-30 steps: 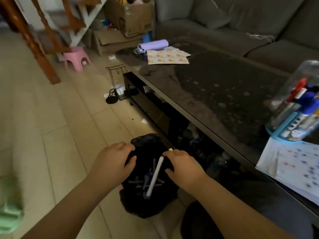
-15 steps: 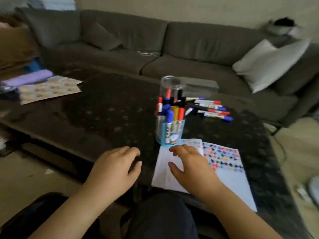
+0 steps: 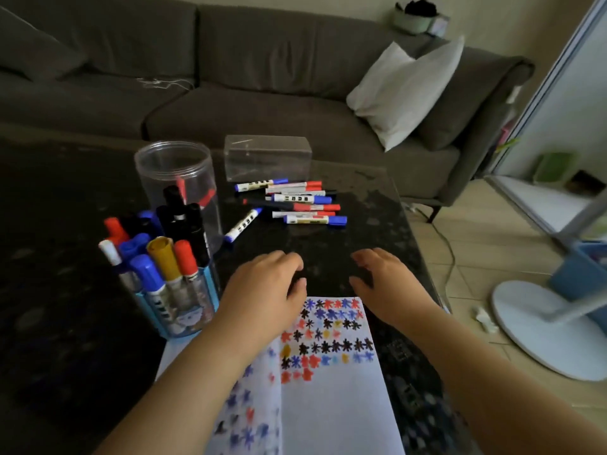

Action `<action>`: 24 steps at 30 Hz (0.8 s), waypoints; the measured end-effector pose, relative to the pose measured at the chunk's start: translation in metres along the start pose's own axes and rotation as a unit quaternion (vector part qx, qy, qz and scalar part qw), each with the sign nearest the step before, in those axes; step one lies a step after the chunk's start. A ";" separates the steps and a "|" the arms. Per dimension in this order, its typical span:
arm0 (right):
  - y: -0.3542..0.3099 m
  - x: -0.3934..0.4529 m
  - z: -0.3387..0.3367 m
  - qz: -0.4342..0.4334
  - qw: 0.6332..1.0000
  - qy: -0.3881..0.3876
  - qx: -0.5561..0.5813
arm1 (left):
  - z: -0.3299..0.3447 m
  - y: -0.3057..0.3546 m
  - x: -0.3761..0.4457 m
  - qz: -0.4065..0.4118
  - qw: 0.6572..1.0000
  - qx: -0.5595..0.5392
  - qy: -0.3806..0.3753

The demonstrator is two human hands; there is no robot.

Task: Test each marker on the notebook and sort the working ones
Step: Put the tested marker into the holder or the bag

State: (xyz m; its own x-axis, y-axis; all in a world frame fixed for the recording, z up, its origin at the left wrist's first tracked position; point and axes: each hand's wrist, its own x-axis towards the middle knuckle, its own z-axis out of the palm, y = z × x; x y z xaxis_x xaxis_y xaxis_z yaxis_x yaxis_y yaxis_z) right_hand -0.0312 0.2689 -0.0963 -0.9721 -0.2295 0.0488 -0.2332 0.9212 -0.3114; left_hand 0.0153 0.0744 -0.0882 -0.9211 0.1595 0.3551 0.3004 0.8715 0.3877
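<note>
Hovering loosely curled and empty, left hand [image 3: 266, 287] and right hand [image 3: 384, 284] flank the lengthwise-lying notebook [image 3: 328, 382].

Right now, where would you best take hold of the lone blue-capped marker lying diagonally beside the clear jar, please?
Pinch the blue-capped marker across its white barrel at mid-length, coming from above. It lies flat and diagonal on the table, apart from the marker pile, with bare surface on both sides.

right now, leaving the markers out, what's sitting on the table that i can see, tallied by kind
clear round jar: 1
clear rectangular box: 1
blue marker cup: 1
open notebook: 1
total: 4
</note>
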 end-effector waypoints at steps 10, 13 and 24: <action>0.025 0.134 0.030 0.013 0.998 0.010 -0.055 | 0.052 -0.024 0.061 -0.038 0.998 -0.012 -0.049; 0.018 0.154 0.037 0.009 0.997 0.009 -0.079 | 0.055 -0.027 0.064 -0.039 0.998 -0.016 -0.044; 0.000 0.091 0.017 0.034 0.998 -0.025 0.047 | 0.033 -0.023 0.034 -0.089 0.989 -0.109 -0.042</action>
State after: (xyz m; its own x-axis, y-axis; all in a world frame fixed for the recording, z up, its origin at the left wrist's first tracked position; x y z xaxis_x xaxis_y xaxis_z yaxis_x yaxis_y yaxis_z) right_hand -0.1196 0.2428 -0.1083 -0.9826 -0.1844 -0.0232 -0.1599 0.9021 -0.4008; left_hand -0.0310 0.0748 -0.1132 -0.9786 0.0593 0.1969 0.1703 0.7704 0.6144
